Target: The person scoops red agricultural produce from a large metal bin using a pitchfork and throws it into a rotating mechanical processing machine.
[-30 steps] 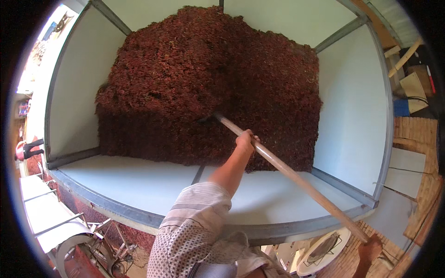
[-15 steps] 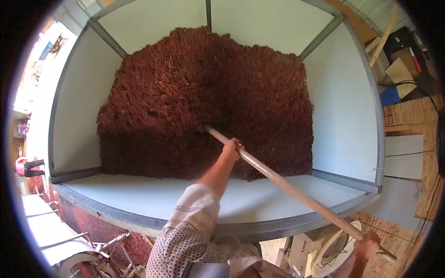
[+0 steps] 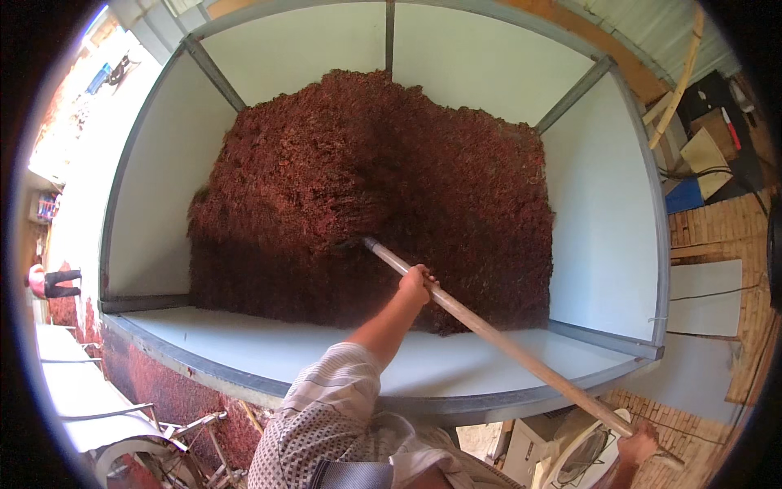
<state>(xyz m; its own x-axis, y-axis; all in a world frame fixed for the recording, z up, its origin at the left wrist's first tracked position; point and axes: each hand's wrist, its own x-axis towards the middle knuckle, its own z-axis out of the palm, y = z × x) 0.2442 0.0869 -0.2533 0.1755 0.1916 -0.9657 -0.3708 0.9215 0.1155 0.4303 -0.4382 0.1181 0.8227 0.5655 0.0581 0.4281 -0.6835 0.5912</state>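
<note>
A large heap of dark reddish-brown, crumbly, fibrous material (image 3: 301,175) fills most of a white-walled bin (image 3: 607,212) with a grey metal frame. Into the middle of the heap reaches a long-handled tool (image 3: 505,346) with a wooden shaft; its dark metal head is mostly buried, so its kind cannot be made out. My left hand (image 3: 418,282) is closed around the shaft a little behind the metal socket. Close to the shaft's other end, at the lower right, my right hand (image 3: 639,445) grips it outside the bin's front edge.
The bin's grey front rail (image 3: 489,405) crosses below my left arm. A round white-rimmed fan-like thing (image 3: 588,448) stands under the shaft. A wheeled cart (image 3: 122,432) is at lower left, and a person (image 3: 50,282) stands at far left. Woven matting (image 3: 709,224) lies at right.
The whole scene has shifted slightly right and down at the bin's back. Both hands keep hold of the shaft, and a little more dark metal shows at its heap end.
</note>
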